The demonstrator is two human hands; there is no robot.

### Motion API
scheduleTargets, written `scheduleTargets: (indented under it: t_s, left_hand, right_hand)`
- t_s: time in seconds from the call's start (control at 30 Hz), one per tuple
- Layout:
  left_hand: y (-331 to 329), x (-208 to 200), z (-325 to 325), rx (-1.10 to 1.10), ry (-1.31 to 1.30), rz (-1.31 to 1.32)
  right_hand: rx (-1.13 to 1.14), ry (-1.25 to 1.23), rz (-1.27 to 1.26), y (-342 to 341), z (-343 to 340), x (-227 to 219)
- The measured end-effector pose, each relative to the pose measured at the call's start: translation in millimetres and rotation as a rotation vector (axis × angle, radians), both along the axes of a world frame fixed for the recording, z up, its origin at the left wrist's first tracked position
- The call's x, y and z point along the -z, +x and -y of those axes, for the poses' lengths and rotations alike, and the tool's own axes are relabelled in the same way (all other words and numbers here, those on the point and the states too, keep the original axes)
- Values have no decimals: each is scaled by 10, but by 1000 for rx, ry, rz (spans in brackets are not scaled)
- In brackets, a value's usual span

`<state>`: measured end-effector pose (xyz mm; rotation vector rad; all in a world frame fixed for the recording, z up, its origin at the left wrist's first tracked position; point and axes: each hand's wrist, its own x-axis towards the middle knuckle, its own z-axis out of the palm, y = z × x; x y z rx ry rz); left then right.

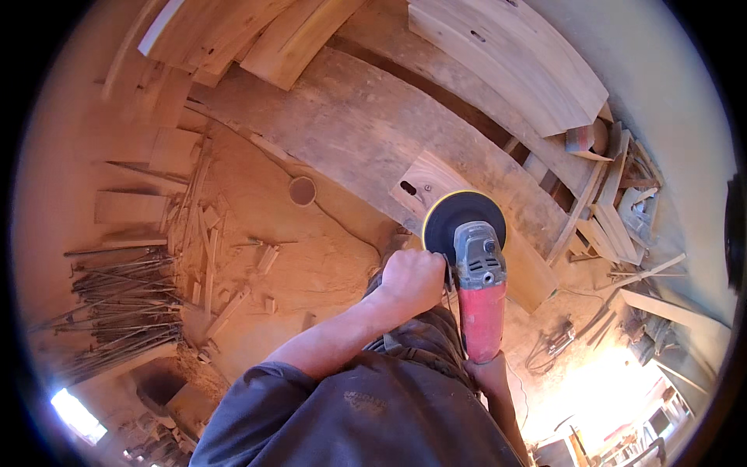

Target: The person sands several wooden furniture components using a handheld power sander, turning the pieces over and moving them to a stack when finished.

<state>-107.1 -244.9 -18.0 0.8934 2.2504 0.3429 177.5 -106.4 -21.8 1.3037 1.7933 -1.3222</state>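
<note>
Both my hands hold a disc sander (pixel 482 315) with a red body, a grey head and a round black pad edged in yellow. My left hand (pixel 417 279) is closed round its side handle, mostly hidden by the fingers. At the rear end of the red body, my right hand (pixel 489 375) grips it, partly hidden beneath. Under the pad lies a wooden board (pixel 442 177) with a dark oval slot and a knot. The board rests on a worn wooden workbench (pixel 342 109). Whether the pad touches the board, I cannot tell.
Planks (pixel 292 43) are stacked at the bench's far left, and slotted boards (pixel 506 58) at the far right. Several metal bar clamps (pixel 117 300) pile up on the left. Offcuts (pixel 615 226) crowd the right. A power cord (pixel 517 381) trails near my right arm. Sawdust covers the floor (pixel 311 257).
</note>
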Motion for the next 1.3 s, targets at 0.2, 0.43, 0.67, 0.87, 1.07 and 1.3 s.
scheduleTargets:
  t_s: [0.2, 0.43, 0.67, 0.87, 1.07, 1.3]
  left_hand:
    - [-500, -103, 332, -125, -132, -175]
    - [-343, -136, 271, -81, -253, -176]
    - [463, -26, -152, 106, -200, -180]
    - [1378, -74, -815, 314, -140, 1]
    - [2066, 86, -1125, 422, 36, -11]
    - [1475, -123, -792, 214, -302, -164]
  right_hand:
    - [-212, 77, -188, -598, 352, 139]
    - [-96, -26, -59, -619, 326, -60]
    - [51, -25, -74, 402, 260, -14]
    - [243, 91, -82, 1448, 250, -167]
    - [449, -34, 126, 2154, 257, -176]
    - [259, -66, -54, 1490, 126, -156]
